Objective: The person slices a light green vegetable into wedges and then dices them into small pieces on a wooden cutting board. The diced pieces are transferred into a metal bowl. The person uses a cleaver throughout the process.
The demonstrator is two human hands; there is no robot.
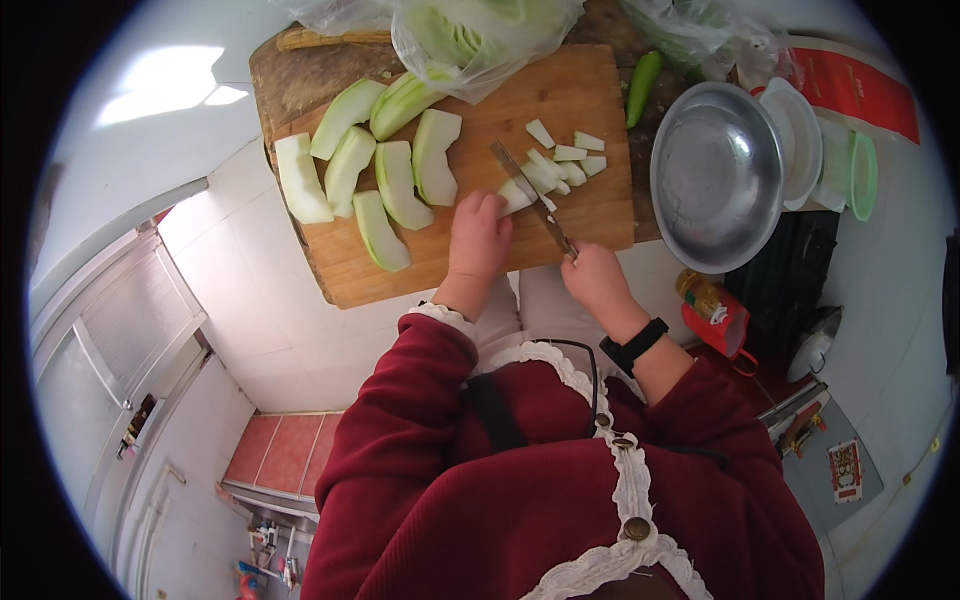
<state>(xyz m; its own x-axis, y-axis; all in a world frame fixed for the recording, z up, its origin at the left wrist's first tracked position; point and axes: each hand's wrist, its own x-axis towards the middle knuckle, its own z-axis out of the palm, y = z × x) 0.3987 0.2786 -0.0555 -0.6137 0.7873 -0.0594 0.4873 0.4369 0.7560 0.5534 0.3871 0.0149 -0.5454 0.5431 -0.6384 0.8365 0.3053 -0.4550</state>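
Observation:
My left hand (480, 229) holds down a strip of pale green gourd (515, 198) on the wooden cutting board (480, 124). In my right hand (598, 279) is the handle of a kitchen knife (534, 195), its blade resting against the end of that strip. Small cut gourd pieces (550, 169) lie to the right of the blade, some piled against each other and some loose. Several larger curved gourd slices (395, 184) with green rind spread over the board's left side. My fingers hide part of the strip being held.
A clear plastic bag (487, 37) with leafy greens overlaps the board's far edge. One green pepper (643, 88) lies right of the board, beside a metal basin (716, 176). Lower right are an oil bottle (699, 294) and a red bag (724, 334).

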